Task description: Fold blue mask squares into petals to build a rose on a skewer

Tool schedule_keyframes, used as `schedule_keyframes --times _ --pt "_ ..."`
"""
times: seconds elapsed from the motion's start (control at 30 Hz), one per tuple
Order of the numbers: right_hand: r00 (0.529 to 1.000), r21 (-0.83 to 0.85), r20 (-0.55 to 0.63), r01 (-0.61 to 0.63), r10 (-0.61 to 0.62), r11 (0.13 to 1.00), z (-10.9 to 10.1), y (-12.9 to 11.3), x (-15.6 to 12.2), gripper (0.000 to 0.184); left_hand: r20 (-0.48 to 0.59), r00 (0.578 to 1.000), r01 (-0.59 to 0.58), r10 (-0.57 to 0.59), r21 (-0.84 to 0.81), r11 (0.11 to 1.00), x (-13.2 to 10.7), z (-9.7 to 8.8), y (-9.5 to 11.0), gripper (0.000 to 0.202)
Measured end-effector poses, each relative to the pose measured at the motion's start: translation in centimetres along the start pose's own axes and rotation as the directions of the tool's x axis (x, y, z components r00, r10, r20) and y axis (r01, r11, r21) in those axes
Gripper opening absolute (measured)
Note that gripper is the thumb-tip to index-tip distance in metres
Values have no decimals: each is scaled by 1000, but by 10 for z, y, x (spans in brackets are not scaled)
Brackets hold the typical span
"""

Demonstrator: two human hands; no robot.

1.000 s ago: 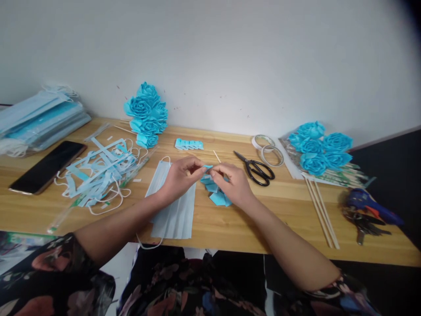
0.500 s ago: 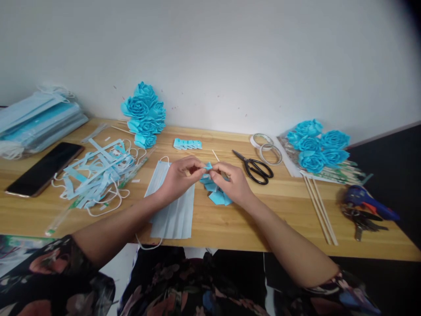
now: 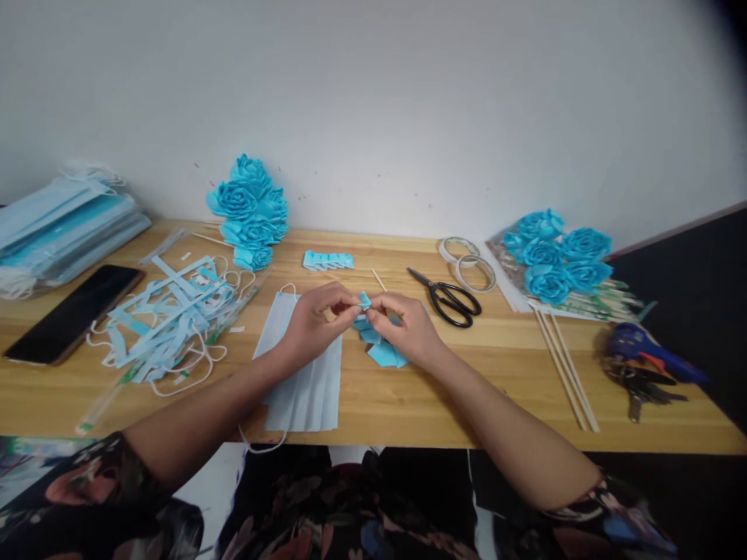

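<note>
My left hand (image 3: 312, 323) and my right hand (image 3: 405, 327) meet over the middle of the wooden table (image 3: 408, 404). Both pinch a small folded blue piece (image 3: 364, 300) between their fingertips. Under my right hand lies a little pile of blue cut pieces (image 3: 382, 350). A flat pale blue face mask (image 3: 303, 373) lies beneath my left wrist. A thin wooden stick (image 3: 379, 280) pokes out just behind my fingers.
Black scissors (image 3: 448, 299) and two tape rolls (image 3: 471, 264) sit to the right. Blue fabric roses (image 3: 557, 260) with skewers (image 3: 563, 365), a glue gun (image 3: 645, 346) and keys lie far right. More roses (image 3: 248, 211), mask scraps (image 3: 169, 311), a phone (image 3: 70, 313) and stacked masks (image 3: 58, 229) lie left.
My hands stay together on the small blue piece, fingers shifting slightly. The view has tilted a little, so the table things sit slightly left and higher.
</note>
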State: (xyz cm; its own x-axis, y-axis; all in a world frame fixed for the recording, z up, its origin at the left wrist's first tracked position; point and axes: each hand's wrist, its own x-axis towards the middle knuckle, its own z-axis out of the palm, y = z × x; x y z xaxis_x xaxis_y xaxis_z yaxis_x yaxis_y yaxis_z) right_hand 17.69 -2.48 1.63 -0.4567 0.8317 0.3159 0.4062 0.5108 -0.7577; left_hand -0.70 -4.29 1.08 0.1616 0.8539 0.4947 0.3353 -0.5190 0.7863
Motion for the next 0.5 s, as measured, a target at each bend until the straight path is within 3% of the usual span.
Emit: schedule_keyframes --times 0.13,0.23,0.3,0.43,0.5 --pt "1000 33 12 13 -13 999 -3 -2 0 18 6 989 147 -147 -135 980 1 -1 -1 13" --pt "999 86 50 0 -4 996 -10 -5 0 13 22 942 325 -334 -293 899 3 -4 0 17" --pt "999 94 32 -43 40 995 -15 -5 0 15 37 916 386 -399 -351 853 5 -7 1 19" --pt "987 80 -109 -109 118 991 -22 -3 1 21 83 914 402 -397 -315 860 7 -9 4 21" --pt "988 87 -91 -117 125 989 -23 -4 1 20 115 926 378 -360 -241 894 6 -9 3 20"
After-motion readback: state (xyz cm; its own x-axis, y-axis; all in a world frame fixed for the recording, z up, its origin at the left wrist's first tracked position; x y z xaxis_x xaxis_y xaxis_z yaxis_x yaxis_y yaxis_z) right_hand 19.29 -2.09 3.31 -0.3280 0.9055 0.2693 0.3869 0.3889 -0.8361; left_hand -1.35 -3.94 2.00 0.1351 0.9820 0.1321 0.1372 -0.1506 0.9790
